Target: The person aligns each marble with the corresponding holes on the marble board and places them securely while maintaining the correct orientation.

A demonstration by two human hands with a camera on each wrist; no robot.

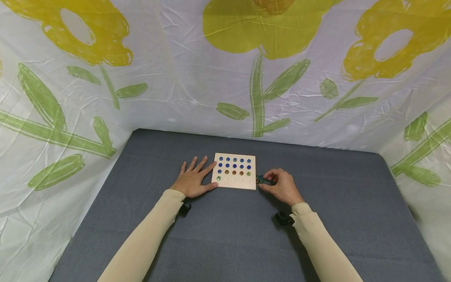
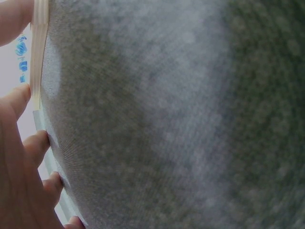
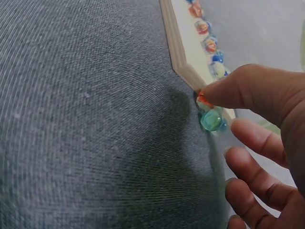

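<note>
A pale wooden board (image 1: pixel 225 186) lies flat on the table, with rows of glass marbles in its hollows. Blue ones fill the two far rows; blue, amber, reddish and green ones sit in the third. The near row has a green marble (image 1: pixel 218 178) at its left end, then bare hollows. My left hand (image 1: pixel 192 182) is spread flat, its thumb and index fingertips at the board's left edge. Beside the right edge, my right hand (image 1: pixel 282 186) reaches loose marbles (image 3: pixel 211 120) on the cloth. Its thumb touches an orange-and-clear marble (image 3: pixel 204 101); the other fingers are loosely bent and apart.
A dark grey cloth (image 1: pixel 225 235) covers the table. White fabric (image 1: pixel 183 86) printed with yellow flowers hangs behind and at both sides. Each wrist wears a small black camera, such as the right wrist camera (image 1: pixel 283 218).
</note>
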